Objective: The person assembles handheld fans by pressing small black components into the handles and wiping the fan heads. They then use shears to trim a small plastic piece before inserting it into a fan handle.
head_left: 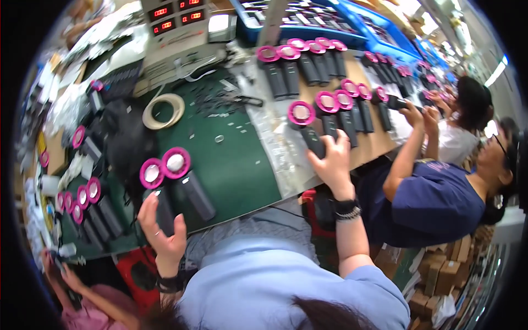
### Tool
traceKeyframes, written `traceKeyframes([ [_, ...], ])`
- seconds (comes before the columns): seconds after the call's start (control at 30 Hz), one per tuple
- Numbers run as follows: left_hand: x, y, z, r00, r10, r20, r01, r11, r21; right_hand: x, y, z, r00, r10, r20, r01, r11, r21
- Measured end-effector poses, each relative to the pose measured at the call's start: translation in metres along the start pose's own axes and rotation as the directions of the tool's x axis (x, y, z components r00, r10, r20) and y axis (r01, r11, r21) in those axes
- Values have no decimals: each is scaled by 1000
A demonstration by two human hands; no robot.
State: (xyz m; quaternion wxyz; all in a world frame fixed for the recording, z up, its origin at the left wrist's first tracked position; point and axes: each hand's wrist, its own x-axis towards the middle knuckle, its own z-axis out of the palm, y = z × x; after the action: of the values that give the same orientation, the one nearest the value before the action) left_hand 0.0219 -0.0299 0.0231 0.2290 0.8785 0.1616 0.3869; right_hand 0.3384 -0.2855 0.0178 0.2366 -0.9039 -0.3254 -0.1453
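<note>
Two dark-handled devices with pink ring heads, looking like handheld fans, lie side by side on the green mat. My left hand (pixel 165 242) is at the lower end of the left-hand fan (pixel 165 212), thumb and fingers spread on either side of its handle; whether it touches is unclear. The other fan (pixel 198 195) lies just to its right. Over at the right, my right hand (pixel 334 165) has thumb and fingers about the lower handle of a fan (pixel 311 137), at the near end of a grouped row. Its palm side is hidden.
More pink-ringed fans (pixel 280 77) stand in rows at right, others (pixel 96 217) at left. A tape roll (pixel 163 111), black scraps (pixel 212 99) and a meter with red digits (pixel 176 22) sit farther back. Blue trays (pixel 308 33) are behind. Co-workers (pixel 434 192) sit close at right.
</note>
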Motion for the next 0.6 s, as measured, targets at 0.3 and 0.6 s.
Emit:
traceKeyframes([
  [0.3, 8, 1, 2, 998, -26, 50, 33, 989, -146, -46, -101, -23, 947, -184, 262, 107, 954, 280],
  [0.6, 22, 8, 3, 927, -274, 255, 375, 705, -603, -56, -142, 23, 951, -197, 238, 132, 956, 262],
])
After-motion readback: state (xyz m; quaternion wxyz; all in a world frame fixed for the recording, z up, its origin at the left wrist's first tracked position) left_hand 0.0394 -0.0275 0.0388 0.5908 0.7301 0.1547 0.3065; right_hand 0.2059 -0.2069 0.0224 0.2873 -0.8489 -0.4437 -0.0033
